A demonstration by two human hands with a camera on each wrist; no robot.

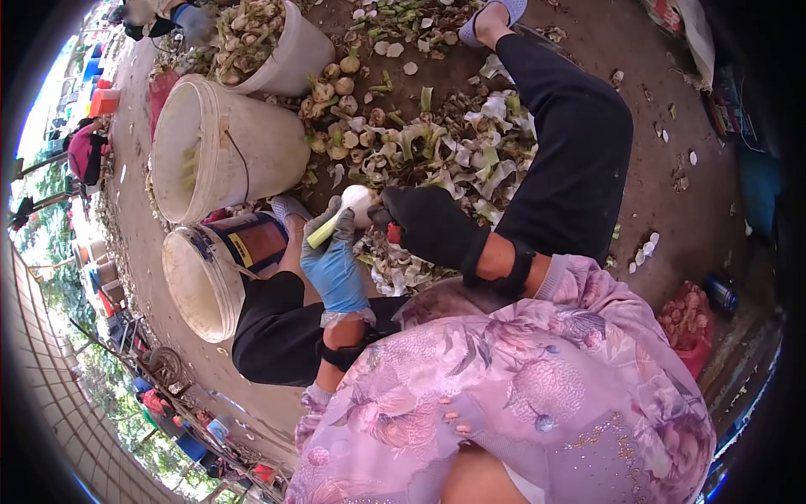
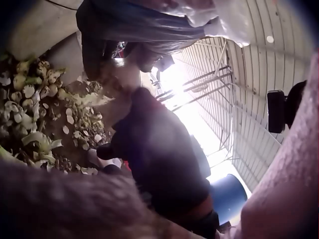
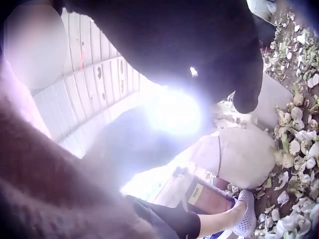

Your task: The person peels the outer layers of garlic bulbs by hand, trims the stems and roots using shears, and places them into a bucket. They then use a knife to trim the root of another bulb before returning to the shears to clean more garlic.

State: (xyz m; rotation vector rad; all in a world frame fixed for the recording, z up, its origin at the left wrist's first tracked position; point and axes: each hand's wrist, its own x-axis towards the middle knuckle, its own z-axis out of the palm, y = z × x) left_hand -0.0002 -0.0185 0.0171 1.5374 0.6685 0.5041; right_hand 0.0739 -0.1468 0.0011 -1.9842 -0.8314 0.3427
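My left hand point(image 1: 334, 262), in a blue and grey glove, grips a white bulb with a cut green stalk point(image 1: 322, 233). The bulb's rounded white end point(image 1: 359, 202) points towards my right hand point(image 1: 431, 227), which wears a black glove. From the curled fingers of that right hand a small red-handled tool point(image 1: 394, 233) shows; its working end is hidden. Both hands are close together above the peelings between my knees. In the left wrist view the black glove point(image 2: 154, 144) is dark against glare. In the right wrist view the black glove point(image 3: 184, 45) covers the bulb.
Unpeeled bulbs point(image 1: 336, 139) and white peelings point(image 1: 499, 155) cover the ground ahead. To the left stand a large white bucket point(image 1: 264, 151), a smaller bucket point(image 1: 201, 286) and a heaped bucket point(image 1: 294, 55). A red net bag point(image 1: 688, 323) lies at right. Another person's gloved hand point(image 1: 195, 23) shows at top left.
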